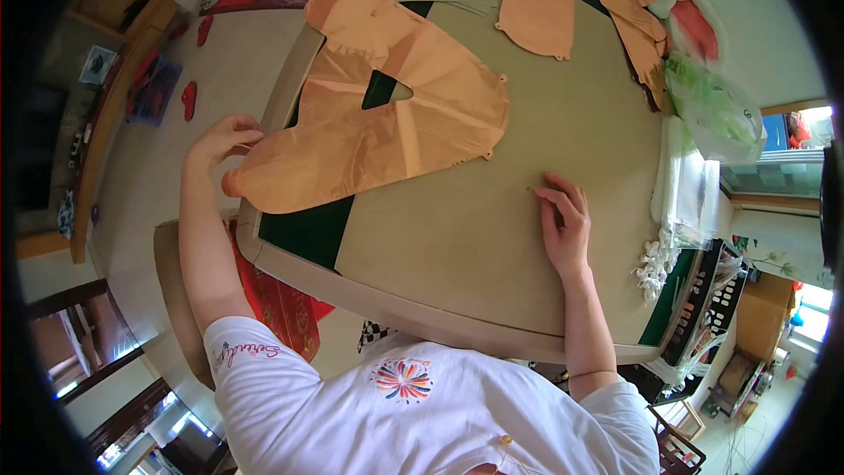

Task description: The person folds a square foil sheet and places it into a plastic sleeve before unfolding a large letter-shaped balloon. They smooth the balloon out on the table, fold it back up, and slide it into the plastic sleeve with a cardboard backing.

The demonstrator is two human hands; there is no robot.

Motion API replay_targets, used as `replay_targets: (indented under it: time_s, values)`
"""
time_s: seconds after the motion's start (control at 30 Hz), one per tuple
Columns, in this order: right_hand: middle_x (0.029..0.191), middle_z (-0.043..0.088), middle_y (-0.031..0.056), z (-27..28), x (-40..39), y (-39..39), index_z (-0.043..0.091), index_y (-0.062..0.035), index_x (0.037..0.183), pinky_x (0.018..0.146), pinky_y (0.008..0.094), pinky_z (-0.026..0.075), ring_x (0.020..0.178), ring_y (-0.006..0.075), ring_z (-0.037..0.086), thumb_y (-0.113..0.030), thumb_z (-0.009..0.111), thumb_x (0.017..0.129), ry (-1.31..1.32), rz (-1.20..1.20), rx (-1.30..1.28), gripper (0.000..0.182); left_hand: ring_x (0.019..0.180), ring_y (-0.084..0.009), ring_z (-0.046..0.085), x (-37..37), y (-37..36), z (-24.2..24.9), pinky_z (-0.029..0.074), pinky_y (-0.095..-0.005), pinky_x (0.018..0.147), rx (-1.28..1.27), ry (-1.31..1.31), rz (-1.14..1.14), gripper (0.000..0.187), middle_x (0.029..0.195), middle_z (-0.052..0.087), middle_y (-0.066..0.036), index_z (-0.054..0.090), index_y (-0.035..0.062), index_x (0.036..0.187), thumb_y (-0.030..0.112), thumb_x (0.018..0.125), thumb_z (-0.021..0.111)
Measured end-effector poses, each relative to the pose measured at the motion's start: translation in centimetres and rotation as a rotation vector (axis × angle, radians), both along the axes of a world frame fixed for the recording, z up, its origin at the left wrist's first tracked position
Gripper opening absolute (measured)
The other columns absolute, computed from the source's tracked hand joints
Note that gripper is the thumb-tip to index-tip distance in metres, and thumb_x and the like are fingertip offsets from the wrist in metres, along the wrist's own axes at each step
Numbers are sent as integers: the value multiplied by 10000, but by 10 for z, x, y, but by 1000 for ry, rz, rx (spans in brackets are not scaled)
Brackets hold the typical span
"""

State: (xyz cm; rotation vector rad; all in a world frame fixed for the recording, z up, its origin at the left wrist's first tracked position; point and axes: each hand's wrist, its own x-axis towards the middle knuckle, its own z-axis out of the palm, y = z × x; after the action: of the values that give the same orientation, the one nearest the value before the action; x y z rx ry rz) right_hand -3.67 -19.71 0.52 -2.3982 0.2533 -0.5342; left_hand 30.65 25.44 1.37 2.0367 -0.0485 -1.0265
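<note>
A flat rose-gold foil balloon (422,123) shaped like a letter A lies on the table, with a triangular hole in its middle. My left hand (226,141) is at the table's left edge, its fingers closed at the rim of the balloon's lower-left leg; the exact grip is partly hidden. My right hand (567,224) rests over the tabletop, right of the balloon and apart from it. Its fingers are loosely bent and apart, holding nothing that I can make out. A tiny dark speck lies by its fingertips.
Another rose-gold foil balloon (541,13) lies at the table's far right. Clear and green plastic bags (716,110) and white curly pieces (655,268) line the right edge. The table (440,237) has a raised rim. A chair (180,299) stands at lower left.
</note>
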Motion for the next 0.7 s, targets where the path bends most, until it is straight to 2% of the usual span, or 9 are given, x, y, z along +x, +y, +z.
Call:
replay_targets:
  time_s: [0.17, 0.27, 0.37, 0.47, 0.57, 0.7]
  values:
    - [1181, 628, 123, 1, 1, 0, 679, -40, 994, 840, 374, 491, 1019, 302, 574, 66, 586, 810, 7, 7, -12, 231, 763, -135, 633, 23, 37, -26, 522, -269, 751, -59, -23, 115, 155, 826, 639, -32, 633, 49, 970, 159, 869, 676]
    - [1183, 628, 125, -1, 0, 0, 679, -41, 996, 844, 374, 490, 1023, 304, 574, 64, 590, 809, 14, 4, 3, 233, 791, -141, 648, 46, 54, -46, 524, -269, 749, -367, -451, 613, 211, 848, 664, -50, 642, 32, 1032, 175, 879, 670]
    - [1183, 629, 127, 0, 0, 0, 680, -44, 996, 848, 375, 489, 1021, 305, 574, 62, 594, 807, 19, -7, 8, 233, 837, -169, 664, 62, 70, -66, 531, -306, 764, 14, -395, 529, 340, 926, 683, -87, 626, 18, 1120, 250, 878, 679]
    - [1165, 633, 142, 1, 0, 0, 673, -12, 987, 863, 355, 492, 1024, 297, 599, 74, 575, 826, 18, -9, -12, 206, 870, -198, 672, 19, 15, -12, 536, -350, 794, 184, -168, 521, 434, 984, 687, -112, 616, 11, 1162, 308, 856, 696]
    - [1163, 633, 142, 0, -1, -1, 673, -15, 991, 860, 354, 494, 1026, 297, 598, 72, 572, 827, 20, -4, -24, 211, 890, -212, 672, 13, 11, 11, 532, -368, 823, 194, 92, 188, 441, 1005, 684, -108, 626, 12, 1139, 327, 839, 702]
    - [1176, 627, 128, 2, 1, 2, 677, -36, 988, 850, 376, 490, 1032, 308, 575, 64, 592, 812, 22, -4, 26, 219, 821, -190, 671, 4, 8, 25, 538, -329, 767, 178, 52, -138, 348, 917, 686, -84, 638, 14, 1076, 270, 847, 688]
